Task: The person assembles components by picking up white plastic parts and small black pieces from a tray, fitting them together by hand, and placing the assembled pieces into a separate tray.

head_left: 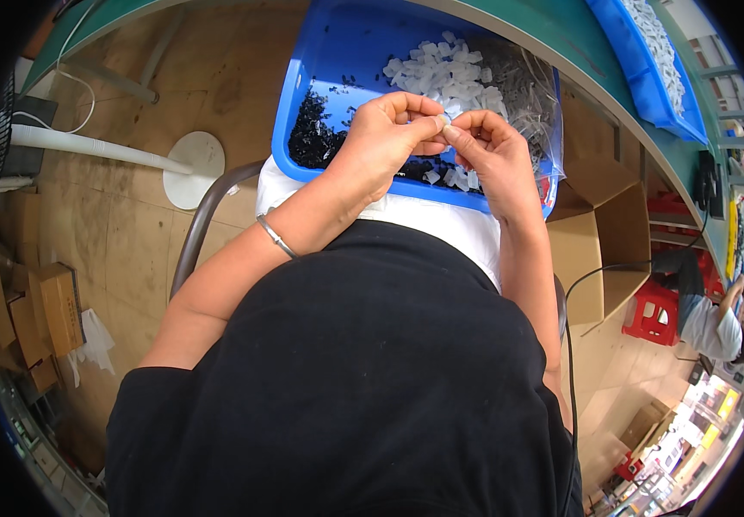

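My left hand (387,136) and my right hand (494,148) meet above a blue plastic tray (285,112), fingertips pinched together. Between them is a small whitish plastic piece (446,120), mostly covered by the fingers, so its exact kind does not show. Beneath the hands lies a heap of small white translucent plastic pieces (441,67). Many tiny black parts (313,131) are piled along the tray's left side. At its right, a clear plastic bag (534,90) holds thin translucent pieces. The tray's near edge rests at my lap.
A green table (554,41) curves beyond the tray, carrying another blue tray (647,95) of whitish parts. An open cardboard box (600,233) stands to the right, near a red stool (653,312) and a seated person (716,323). A white pole with a round base (194,170) is left.
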### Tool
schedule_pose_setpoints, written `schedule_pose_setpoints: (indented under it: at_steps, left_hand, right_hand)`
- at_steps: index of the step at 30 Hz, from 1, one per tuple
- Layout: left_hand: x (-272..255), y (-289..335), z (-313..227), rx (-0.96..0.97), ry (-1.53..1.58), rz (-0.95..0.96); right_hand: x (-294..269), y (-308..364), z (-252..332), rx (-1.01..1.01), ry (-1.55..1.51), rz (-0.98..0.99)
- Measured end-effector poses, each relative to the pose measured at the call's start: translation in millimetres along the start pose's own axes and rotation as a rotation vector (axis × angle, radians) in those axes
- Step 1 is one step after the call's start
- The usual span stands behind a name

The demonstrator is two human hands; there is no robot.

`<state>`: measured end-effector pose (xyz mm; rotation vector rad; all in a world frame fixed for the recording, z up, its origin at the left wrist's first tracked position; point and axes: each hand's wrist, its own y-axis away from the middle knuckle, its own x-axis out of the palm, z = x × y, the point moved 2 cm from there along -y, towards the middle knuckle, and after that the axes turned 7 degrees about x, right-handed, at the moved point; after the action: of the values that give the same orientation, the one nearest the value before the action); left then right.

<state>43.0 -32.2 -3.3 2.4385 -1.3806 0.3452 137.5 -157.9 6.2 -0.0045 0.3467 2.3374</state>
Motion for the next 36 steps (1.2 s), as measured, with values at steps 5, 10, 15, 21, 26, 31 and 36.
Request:
schedule_pose_setpoints:
  at_steps: [5,10,15,21,26,31,36]
  left_hand:
    - [1.4,0.5,0.6,-0.005,0.004,0.008]
    - [0.7,1.0,1.3,0.005,-0.008,0.020]
    - [0.3,0.0,3.4,0.023,-0.009,0.000]
    - [0.8,-3.2,8.8,0.064,-0.074,-0.008]
    - [-1.0,-2.2,9.1,0.228,-0.388,0.024]
    - [0.5,-1.5,3.7,0.215,-0.473,0.087]
    - [-1.5,-3.3,9.4,0.167,-0.272,0.113]
  right_hand:
    - [-5.9,-0.3,-0.1,0.058,-0.051,0.055]
    - [-4.2,-0.5,0.7,0.037,-0.020,0.051]
    - [5.8,-0.3,-5.7,-0.082,0.119,-0.086]
    - [14.3,2.4,-3.2,-0.229,0.338,-0.238]
    - [-4.0,4.7,5.3,-0.173,0.153,-0.133]
    - [-75.7,8.2,1.3,-0.189,0.206,-0.525]
    - [-87.7,5.2,-18.9,-0.044,0.848,-0.517]
